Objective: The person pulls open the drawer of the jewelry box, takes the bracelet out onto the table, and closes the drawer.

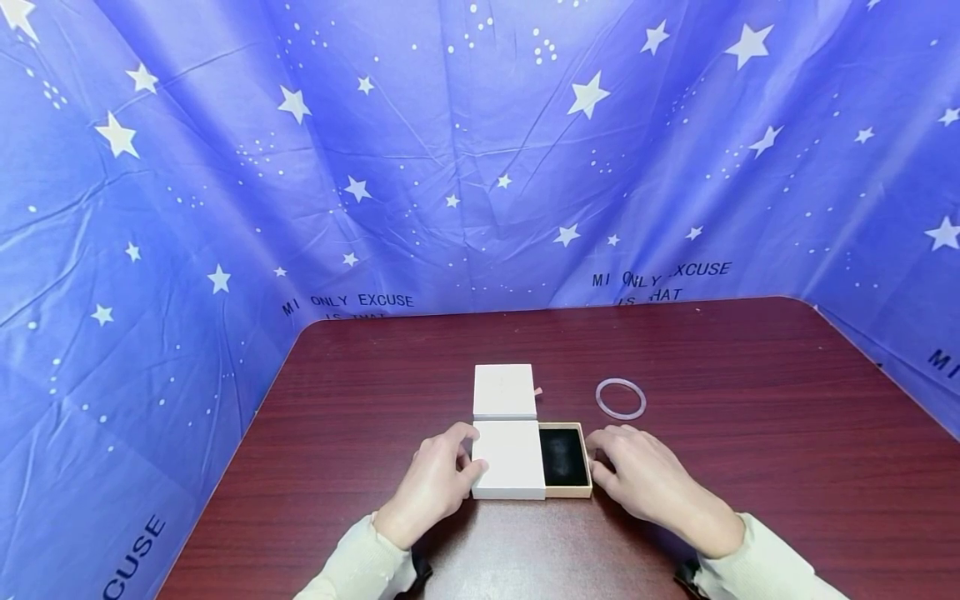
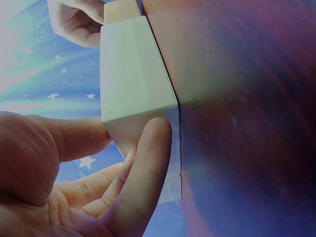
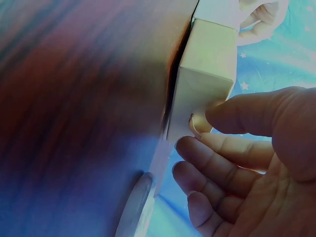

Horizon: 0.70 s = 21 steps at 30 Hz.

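In the head view a white jewelry box lies on the table, its drawer slid partway out to the right, showing a black pad. My left hand holds the left end of the box's sleeve, bent thumb and fingers against its end and edge. At the drawer's front, my right hand pinches a small ribbon pull tab between thumb and index finger. Its other fingers curl loosely below in the right wrist view. A pale lilac bangle lies just beyond the right hand.
A second white box stands directly behind the first, a small pink tab at its right side. Both rest on the dark red wooden table. Blue star-printed cloth hangs behind the table and along its sides.
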Each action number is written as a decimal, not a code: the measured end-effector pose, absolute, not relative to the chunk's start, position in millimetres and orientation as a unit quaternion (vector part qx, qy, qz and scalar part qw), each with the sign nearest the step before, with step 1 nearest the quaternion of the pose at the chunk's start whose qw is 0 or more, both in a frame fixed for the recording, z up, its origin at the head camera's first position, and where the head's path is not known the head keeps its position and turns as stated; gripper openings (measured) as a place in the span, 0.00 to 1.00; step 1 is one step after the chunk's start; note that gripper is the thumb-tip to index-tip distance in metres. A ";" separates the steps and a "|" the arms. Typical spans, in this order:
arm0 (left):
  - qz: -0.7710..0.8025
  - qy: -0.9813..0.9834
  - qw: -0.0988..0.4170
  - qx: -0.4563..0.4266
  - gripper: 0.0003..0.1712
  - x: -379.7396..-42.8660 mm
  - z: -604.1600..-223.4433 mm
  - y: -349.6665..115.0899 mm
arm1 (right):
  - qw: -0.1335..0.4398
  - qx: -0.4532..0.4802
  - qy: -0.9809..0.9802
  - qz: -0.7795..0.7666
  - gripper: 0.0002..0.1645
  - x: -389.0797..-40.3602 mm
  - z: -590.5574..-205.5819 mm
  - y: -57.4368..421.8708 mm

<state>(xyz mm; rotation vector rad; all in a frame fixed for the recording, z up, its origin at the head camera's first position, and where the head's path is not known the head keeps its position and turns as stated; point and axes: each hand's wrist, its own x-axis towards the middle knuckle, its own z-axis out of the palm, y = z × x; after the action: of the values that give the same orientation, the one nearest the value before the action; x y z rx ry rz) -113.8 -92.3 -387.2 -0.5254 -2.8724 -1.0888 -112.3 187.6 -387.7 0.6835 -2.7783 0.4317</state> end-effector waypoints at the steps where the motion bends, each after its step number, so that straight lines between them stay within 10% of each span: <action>1: -0.350 -0.921 0.013 -0.169 0.19 -113.8 -387.4 -92.4 | 0.124 0.235 -0.952 0.148 0.08 -112.5 -387.6 187.5; 21: -0.354 -0.920 0.007 -0.166 0.19 -113.0 -386.4 -92.1 | 0.100 0.221 -0.958 0.155 0.07 -112.2 -385.9 181.4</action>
<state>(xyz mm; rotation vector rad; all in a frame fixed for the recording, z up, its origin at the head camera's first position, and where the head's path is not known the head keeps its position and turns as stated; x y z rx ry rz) -113.0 -92.1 -386.4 -0.5193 -2.8788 -1.1086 -112.2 181.4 -385.9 0.6523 -2.8318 0.4582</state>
